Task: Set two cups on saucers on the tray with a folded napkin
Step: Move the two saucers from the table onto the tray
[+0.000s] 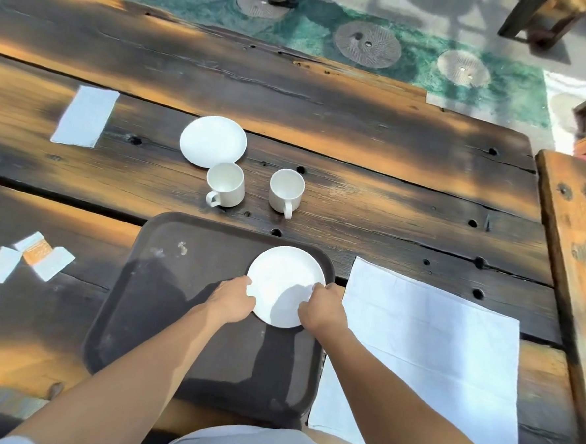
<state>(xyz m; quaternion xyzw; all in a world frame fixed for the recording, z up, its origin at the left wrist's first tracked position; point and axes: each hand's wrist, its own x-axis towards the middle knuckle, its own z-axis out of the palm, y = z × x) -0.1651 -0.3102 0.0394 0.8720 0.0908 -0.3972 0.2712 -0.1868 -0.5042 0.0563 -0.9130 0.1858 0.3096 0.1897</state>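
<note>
Left hand [233, 299] and right hand [320, 309] gripping saucer [283, 279] on tray [163, 299], two cups [226, 184] beyond

saucer [286, 283] on tray [164, 282] | 2nd saucer [213, 141], 2 cups [226, 183] [286, 190] beyond | napkin [432, 333] beside

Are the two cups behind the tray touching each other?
Apart. The head view shows a strip of bare table between the left cup and the right cup.

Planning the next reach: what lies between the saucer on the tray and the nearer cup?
In the head view, only the tray's far rim and bare wooden table separate the saucer from that cup.
</note>
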